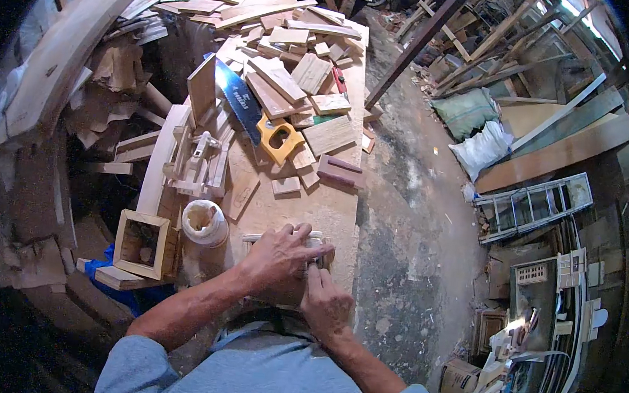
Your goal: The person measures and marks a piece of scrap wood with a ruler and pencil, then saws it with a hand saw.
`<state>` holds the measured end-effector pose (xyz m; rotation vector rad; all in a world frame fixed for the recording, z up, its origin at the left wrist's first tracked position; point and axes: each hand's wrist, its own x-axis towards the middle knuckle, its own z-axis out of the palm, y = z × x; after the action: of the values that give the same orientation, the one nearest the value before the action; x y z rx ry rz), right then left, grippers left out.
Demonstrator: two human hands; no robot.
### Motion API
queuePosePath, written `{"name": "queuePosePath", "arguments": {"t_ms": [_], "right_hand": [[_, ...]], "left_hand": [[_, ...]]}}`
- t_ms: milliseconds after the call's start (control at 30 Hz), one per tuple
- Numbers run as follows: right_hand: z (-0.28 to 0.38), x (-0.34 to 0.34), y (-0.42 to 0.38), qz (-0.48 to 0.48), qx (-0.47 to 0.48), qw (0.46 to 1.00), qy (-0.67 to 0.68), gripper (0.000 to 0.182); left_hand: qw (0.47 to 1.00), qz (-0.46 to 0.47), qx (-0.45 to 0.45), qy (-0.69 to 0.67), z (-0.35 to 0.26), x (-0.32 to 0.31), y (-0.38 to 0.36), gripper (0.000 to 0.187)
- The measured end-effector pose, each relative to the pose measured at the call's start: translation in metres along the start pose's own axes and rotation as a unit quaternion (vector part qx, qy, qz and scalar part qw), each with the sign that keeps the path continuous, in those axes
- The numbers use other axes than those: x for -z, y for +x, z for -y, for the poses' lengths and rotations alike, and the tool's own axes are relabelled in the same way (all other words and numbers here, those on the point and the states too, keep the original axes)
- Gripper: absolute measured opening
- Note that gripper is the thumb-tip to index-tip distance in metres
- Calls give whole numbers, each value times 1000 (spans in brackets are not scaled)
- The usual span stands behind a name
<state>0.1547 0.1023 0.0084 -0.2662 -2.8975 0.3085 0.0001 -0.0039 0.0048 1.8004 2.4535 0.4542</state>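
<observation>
A light wooden piece (253, 237) lies near the front of the workbench. My left hand (279, 256) grips it from above, its fingers bent over the far edge and covering most of it. Close beside, my right hand (327, 302) is closed, with its fingertips pressed together against the near right part of the work. Whatever those fingers pinch is hidden. Left of my hands stands a white tub (204, 223) with a messy rim. Farther up the bench, a dark reddish sanding block (341, 172) and a handsaw with a yellow handle (282, 141) lie among wood offcuts.
Wood offcuts (290, 36) heap up at the bench's far end. A wooden clamp-like fixture (200, 162) and a square wooden frame (141, 244) are at the left. Across the concrete floor (408, 226) lie sacks (481, 149), boards (554, 158) and a ladder-like frame (534, 206).
</observation>
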Motion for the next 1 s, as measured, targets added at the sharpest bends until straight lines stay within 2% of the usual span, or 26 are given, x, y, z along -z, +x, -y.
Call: {"name": "queuePosePath", "arguments": {"t_ms": [333,400,533,633,733,767,867,1000], "right_hand": [[10,18,-17,-1,-1,1000,25,36],[8,10,-9,4,0,1000,18,35],[-2,-5,2,-21,43,998,-50,33],[1,0,-12,19,35,997,-73,36],[15,21,-28,17,32,998,-56,40],[22,28,-31,48,8,998,-36,38],[20,23,-23,29,37,998,-47,38],[14,6,2,13,56,994,-94,20]], "left_hand": [[1000,8,12,-8,-1,-1,-1,64],[1000,-6,8,-17,-2,0,-2,64],[999,28,13,-9,-5,9,1,65],[999,33,16,-14,-5,10,1,63],[999,42,15,-17,-5,15,0,62],[999,42,17,-19,-4,13,0,62],[999,35,15,-22,-4,14,1,61],[999,27,17,-20,-2,4,1,63]]}}
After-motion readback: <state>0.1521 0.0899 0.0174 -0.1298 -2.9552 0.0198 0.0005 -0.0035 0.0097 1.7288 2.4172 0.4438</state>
